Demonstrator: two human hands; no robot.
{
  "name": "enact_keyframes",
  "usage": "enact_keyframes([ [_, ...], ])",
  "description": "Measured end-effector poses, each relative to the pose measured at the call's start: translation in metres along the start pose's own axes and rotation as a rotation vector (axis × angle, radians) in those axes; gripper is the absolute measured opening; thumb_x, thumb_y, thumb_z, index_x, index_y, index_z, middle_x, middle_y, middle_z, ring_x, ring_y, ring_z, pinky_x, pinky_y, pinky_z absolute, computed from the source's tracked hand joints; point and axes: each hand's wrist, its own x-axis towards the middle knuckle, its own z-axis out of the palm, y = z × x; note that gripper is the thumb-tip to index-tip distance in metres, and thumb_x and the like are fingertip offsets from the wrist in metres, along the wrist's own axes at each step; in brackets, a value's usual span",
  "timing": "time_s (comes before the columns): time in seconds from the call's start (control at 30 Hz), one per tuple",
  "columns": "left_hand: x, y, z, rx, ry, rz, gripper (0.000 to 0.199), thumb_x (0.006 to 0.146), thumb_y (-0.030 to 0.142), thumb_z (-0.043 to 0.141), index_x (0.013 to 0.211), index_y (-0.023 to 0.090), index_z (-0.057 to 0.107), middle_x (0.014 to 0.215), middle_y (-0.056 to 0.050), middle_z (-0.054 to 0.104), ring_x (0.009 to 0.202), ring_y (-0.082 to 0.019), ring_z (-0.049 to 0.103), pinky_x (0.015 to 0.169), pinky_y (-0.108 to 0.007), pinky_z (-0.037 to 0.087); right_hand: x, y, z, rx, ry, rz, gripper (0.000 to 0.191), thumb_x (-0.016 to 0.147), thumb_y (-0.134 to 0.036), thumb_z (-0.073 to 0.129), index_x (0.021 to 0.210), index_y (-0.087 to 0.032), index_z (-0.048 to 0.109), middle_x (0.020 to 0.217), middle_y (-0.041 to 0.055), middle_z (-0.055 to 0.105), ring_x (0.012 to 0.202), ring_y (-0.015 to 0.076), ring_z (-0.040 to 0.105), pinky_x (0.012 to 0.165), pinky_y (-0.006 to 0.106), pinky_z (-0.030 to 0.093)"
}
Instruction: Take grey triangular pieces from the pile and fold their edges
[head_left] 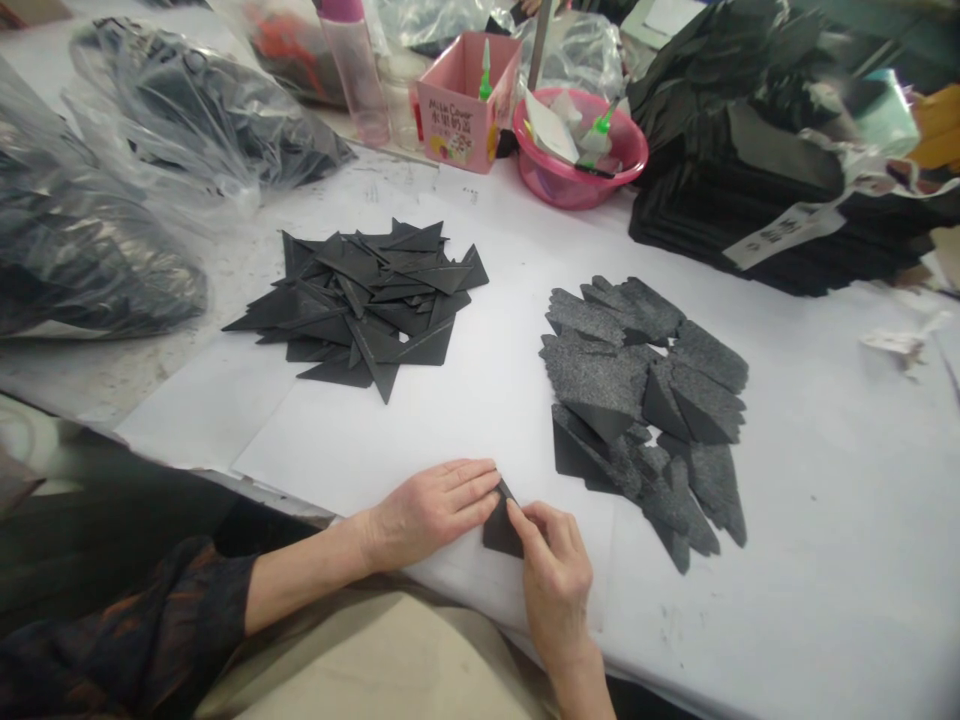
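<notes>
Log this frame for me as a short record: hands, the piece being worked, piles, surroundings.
Left hand: fingers extended together, fingertips at the worked piece
Right hand: thumb on the worked piece, fingers curled; grip underneath hidden
Worked piece: small, black, flat, partly covered by the hands
Left pile: black pointed pieces, loosely heaped
Right pile: speckled grey pieces, overlapping, some plain black parts showing
Surface: white-covered table
Far side: pink box, pink bowl
Far right: stacked black material
</notes>
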Motion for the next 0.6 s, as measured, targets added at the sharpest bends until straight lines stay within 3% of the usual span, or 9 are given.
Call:
enact_keyframes([
  [0.33, 0.003, 0.001, -0.005, 0.058, -0.034, 0.009, 0.031, 0.096, 0.014, 0.049, 0.126, 0.01, 0.058, 0.13, -0.009, 0.061, 0.126, -0.022, 0.053, 0.105, -0.037, 0.051, -0.007, 0.0, 0.0, -0.015, -0.05, -0.004, 0.042, 0.09, -0.002, 0.053, 0.129, -0.018, 0.057, 0.102, 0.0086, 0.055, 0.094, 0.0164, 0.05, 0.08, 0.031, 0.05],
  [0.6, 0.005, -0.001, -0.003, 0.109, -0.065, 0.036, 0.03, 0.095, 0.013, 0.05, 0.124, 0.008, 0.059, 0.129, -0.01, 0.061, 0.124, -0.023, 0.054, 0.105, -0.038, 0.051, -0.013, 0.002, -0.005, 0.001, 0.006, 0.01, 0.039, 0.087, 0.002, 0.056, 0.121, -0.017, 0.063, 0.099, 0.0079, 0.057, 0.093, 0.0162, 0.051, 0.08, 0.032, 0.049],
])
